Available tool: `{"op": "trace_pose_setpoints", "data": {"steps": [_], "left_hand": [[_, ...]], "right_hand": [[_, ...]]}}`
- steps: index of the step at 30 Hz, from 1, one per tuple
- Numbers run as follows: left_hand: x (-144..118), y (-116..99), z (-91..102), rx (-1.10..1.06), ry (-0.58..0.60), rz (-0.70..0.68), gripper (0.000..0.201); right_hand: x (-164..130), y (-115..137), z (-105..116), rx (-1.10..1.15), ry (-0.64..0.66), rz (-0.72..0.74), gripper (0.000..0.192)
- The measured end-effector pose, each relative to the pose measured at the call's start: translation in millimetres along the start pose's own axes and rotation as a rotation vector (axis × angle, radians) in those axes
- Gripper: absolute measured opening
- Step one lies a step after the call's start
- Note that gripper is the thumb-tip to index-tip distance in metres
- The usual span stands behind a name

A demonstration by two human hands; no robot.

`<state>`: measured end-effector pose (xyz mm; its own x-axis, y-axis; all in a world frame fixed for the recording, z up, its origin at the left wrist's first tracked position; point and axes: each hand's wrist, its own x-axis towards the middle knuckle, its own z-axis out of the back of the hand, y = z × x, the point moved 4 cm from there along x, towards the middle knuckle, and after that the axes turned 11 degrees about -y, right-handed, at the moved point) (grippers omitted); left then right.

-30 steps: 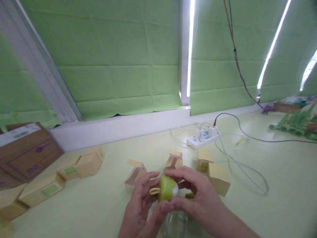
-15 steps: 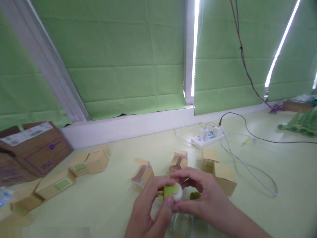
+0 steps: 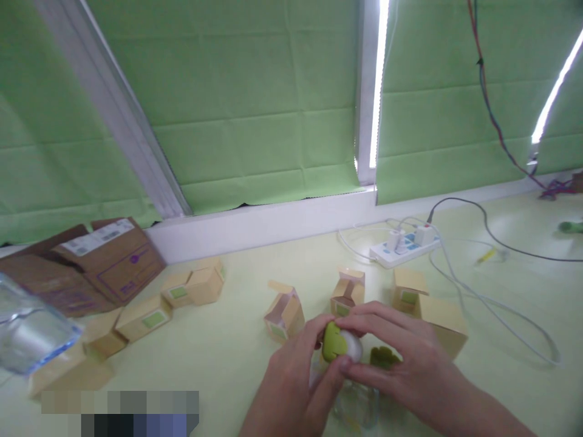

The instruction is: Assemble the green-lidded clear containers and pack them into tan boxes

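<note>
Between my two hands is a small rounded object [image 3: 339,345], white on its right side with a green cover on its left. The fingers and thumb of my left hand [image 3: 300,370] pinch the green part. My right hand [image 3: 401,352] grips the white side, its fingertips along the top and its thumb below. A dark green piece with a scalloped edge [image 3: 384,357] shows beneath my right hand, partly hidden. Something clear and looped [image 3: 357,403] lies under the hands, too blurred to name. Just beyond stand two open small cardboard boxes, the left box [image 3: 285,315] and the middle box [image 3: 348,290].
More small boxes stand at right [image 3: 441,321] and in a row at left [image 3: 146,318]. A large carton [image 3: 122,261] leans by the wall. A white power strip [image 3: 401,246] with plugs and cables lies at back right. At far left is a clear container [image 3: 31,328].
The view has swung left, so things sit farther right. The held object has turned, showing more of the green cover's jagged edge. Both hands still hold it.
</note>
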<state>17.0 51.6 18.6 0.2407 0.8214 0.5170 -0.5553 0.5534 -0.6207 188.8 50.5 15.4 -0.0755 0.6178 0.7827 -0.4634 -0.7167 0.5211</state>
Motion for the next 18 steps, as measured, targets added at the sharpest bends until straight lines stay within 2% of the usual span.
{"op": "trace_pose_setpoints", "data": {"steps": [4, 10, 14, 18], "left_hand": [[-3, 0, -0.6, 0.115, 0.079, -0.053, 0.034], [-5, 0, -4.3, 0.291, 0.073, -0.201, 0.034], [-6, -2, -5.1, 0.356, -0.003, -0.266, 0.031], [-6, -5, -2.8, 0.325, -0.079, -0.297, 0.028]], "right_hand": [[-1, -2, -1, 0.0, 0.015, 0.004, 0.034], [-3, -1, -4, 0.012, 0.043, 0.029, 0.032], [-3, 5, -5, 0.038, 0.012, 0.052, 0.034], [-1, 11, -5, 0.067, -0.006, 0.03, 0.037]]}}
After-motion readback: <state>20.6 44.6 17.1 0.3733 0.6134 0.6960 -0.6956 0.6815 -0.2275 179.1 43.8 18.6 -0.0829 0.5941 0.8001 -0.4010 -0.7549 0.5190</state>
